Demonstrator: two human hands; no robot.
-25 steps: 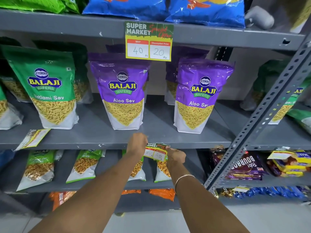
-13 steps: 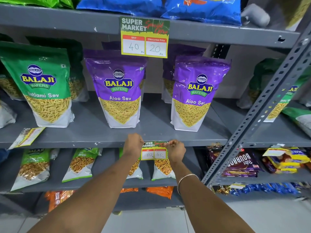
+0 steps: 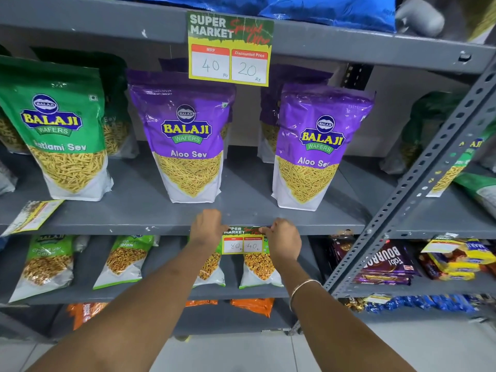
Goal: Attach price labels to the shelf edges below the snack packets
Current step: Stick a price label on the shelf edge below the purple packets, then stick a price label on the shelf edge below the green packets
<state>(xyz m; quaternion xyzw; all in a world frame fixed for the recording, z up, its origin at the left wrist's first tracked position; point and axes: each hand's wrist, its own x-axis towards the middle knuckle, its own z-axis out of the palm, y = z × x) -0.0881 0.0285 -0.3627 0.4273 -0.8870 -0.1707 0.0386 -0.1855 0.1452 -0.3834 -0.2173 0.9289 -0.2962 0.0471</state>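
Observation:
A small price label (image 3: 244, 240) reading 80 and 40 lies flat against the front edge of the grey middle shelf (image 3: 128, 229), below two purple Aloo Sev packets (image 3: 188, 146) (image 3: 318, 154). My left hand (image 3: 206, 226) presses the label's top left corner against the edge. My right hand (image 3: 283, 238) pinches its top right corner. A larger label (image 3: 230, 48) reading 40 and 20 hangs from the shelf edge above. A green Ratlami Sev packet (image 3: 63, 130) stands at the left.
A loose label (image 3: 33, 216) lies on the middle shelf at the left. Green and orange packets fill the lower shelves. A perforated grey upright (image 3: 418, 183) slants at the right, with chocolate packs (image 3: 386, 264) behind it. White floor tiles lie below.
The label went from tilted and held off the shelf to level and pressed on the shelf edge. Both hands rose to its top corners.

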